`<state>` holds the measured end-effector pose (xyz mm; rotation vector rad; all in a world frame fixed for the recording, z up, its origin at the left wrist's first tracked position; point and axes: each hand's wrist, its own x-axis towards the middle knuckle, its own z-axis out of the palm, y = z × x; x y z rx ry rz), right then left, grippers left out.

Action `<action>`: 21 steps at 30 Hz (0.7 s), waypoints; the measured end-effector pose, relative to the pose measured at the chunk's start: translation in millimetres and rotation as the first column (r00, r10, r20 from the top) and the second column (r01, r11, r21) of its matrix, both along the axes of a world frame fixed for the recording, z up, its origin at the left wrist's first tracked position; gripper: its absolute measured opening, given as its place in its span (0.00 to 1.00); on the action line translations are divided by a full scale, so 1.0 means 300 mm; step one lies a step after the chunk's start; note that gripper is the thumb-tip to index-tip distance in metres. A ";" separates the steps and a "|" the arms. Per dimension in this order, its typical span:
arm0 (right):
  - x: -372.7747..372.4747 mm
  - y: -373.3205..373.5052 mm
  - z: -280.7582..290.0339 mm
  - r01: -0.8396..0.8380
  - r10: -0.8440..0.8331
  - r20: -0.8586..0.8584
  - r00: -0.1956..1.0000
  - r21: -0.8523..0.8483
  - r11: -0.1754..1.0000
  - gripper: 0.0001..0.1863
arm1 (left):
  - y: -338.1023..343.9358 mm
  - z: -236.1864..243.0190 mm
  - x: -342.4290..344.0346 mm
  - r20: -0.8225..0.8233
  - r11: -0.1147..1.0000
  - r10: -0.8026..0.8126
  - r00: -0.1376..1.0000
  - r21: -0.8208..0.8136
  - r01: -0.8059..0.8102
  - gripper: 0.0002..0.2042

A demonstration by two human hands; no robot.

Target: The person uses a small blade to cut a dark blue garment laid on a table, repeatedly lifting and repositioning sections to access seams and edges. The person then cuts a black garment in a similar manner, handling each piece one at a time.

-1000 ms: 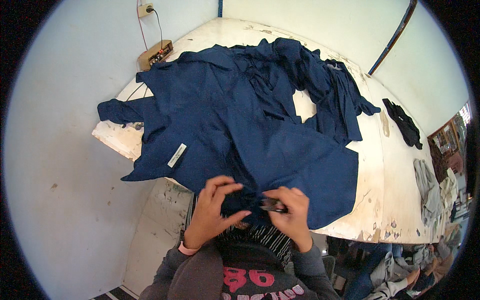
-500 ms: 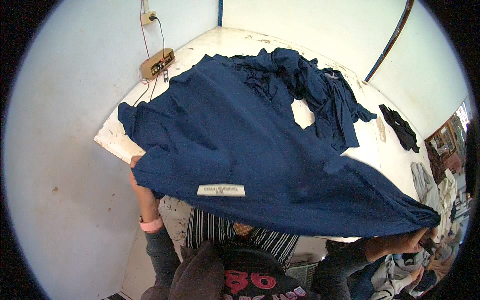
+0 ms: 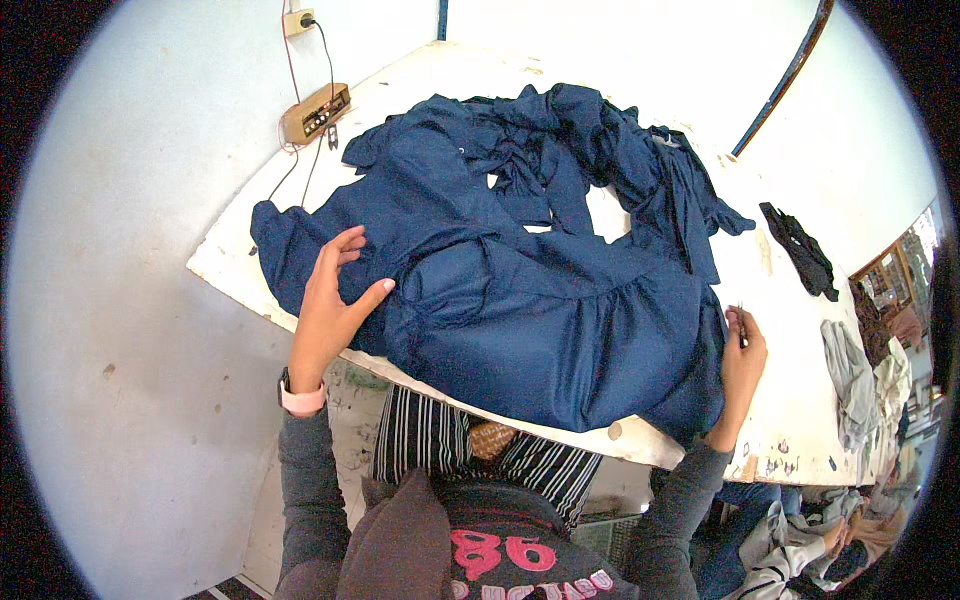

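A large dark-blue cloth garment lies bunched on the white table, its near edge hanging slightly over the table's front. My left hand is at the garment's left side, fingers and thumb spread, nothing gripped. By the garment's right edge is my right hand, its fingers closed around what look like small dark thread snips; only their tips show. More dark-blue cloth is heaped behind, joining or overlapping the near piece; which one I cannot tell.
The white table has worn, chipped patches. A brown box with wires stands against the left wall. Black cloth lies on the right, with grey cloth nearer. Another person's hands handle pale cloth at lower right.
The garment, earlier stretched between both hands with a white label strip showing, has dropped onto the table in folds. My left hand has released it; my right hand has moved inward and up.
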<state>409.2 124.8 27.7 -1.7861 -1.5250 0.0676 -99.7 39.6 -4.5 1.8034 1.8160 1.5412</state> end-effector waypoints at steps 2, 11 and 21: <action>-0.110 -0.035 0.002 -0.253 0.255 -0.120 0.959 0.034 0.967 0.10 | -0.027 0.046 0.030 -0.085 0.997 -0.074 0.994 -0.033 0.072 0.22; -0.669 -0.095 -0.015 -0.907 0.897 -0.193 0.398 0.065 0.416 0.13 | -0.051 0.098 0.152 -0.518 0.948 -0.319 0.793 -0.183 0.262 0.16; -0.746 -0.118 -0.124 -0.913 0.909 -0.088 0.407 -0.062 0.402 0.17 | -0.059 0.093 0.067 -0.597 0.951 -0.281 0.751 -0.277 0.135 0.23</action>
